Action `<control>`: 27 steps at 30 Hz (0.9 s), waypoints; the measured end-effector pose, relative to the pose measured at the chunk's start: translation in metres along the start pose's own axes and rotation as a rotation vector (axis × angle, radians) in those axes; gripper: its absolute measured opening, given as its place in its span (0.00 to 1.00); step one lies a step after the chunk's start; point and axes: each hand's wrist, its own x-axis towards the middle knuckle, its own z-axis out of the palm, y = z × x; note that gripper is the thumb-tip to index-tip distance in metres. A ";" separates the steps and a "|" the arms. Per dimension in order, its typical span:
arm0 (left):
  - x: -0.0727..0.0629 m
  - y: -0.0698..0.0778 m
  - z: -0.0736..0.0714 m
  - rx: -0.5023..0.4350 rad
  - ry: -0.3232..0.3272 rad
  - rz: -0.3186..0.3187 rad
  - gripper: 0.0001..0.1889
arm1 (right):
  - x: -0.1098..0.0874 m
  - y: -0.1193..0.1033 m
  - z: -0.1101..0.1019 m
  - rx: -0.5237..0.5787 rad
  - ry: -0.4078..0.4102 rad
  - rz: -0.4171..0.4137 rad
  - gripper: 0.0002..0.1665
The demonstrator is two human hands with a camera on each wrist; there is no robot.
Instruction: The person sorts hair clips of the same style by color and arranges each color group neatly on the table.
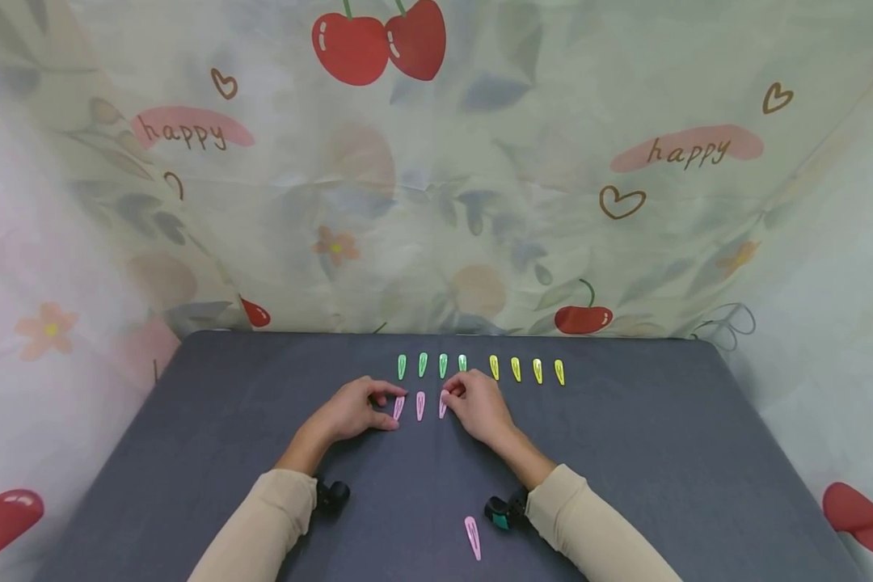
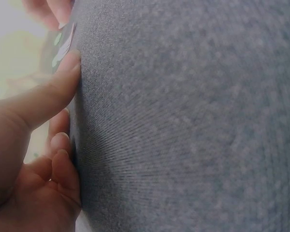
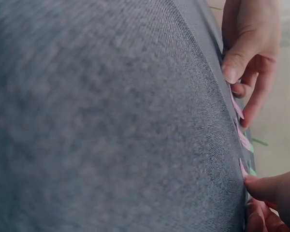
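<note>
My left hand (image 1: 352, 411) spans the leftmost pink hair clip (image 1: 398, 406), with its thumb at the lower end and a finger at the upper end. Beside it a second pink clip (image 1: 420, 406) lies untouched on the table. The third pink clip (image 1: 443, 403) is pinched between the thumb and forefinger of my right hand (image 1: 480, 411), which covers part of it. In the right wrist view the left thumb (image 3: 234, 67) and a fingertip sit at either end of the clip (image 3: 236, 105). Closer to me lies another pink clip (image 1: 473, 538).
Behind the pink clips runs a row of several green clips (image 1: 423, 364), followed on the right by several yellow clips (image 1: 537, 371). All lie on a dark grey cloth-covered table (image 1: 662, 469). A printed curtain (image 1: 422, 242) hangs along the back and sides.
</note>
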 end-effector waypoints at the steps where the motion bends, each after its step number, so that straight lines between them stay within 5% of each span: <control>1: 0.000 0.000 0.000 0.002 0.000 0.001 0.25 | 0.000 0.000 0.000 -0.011 -0.001 -0.001 0.02; 10: -0.001 0.000 0.001 0.004 -0.002 0.004 0.25 | -0.002 0.000 -0.001 -0.022 0.003 -0.015 0.04; 17: -0.002 0.002 0.000 -0.001 -0.003 -0.007 0.25 | -0.006 -0.002 -0.006 -0.033 -0.038 -0.036 0.14; 27: 0.000 0.000 0.000 0.002 0.001 -0.006 0.24 | -0.049 -0.008 -0.022 -0.192 -0.170 -0.152 0.31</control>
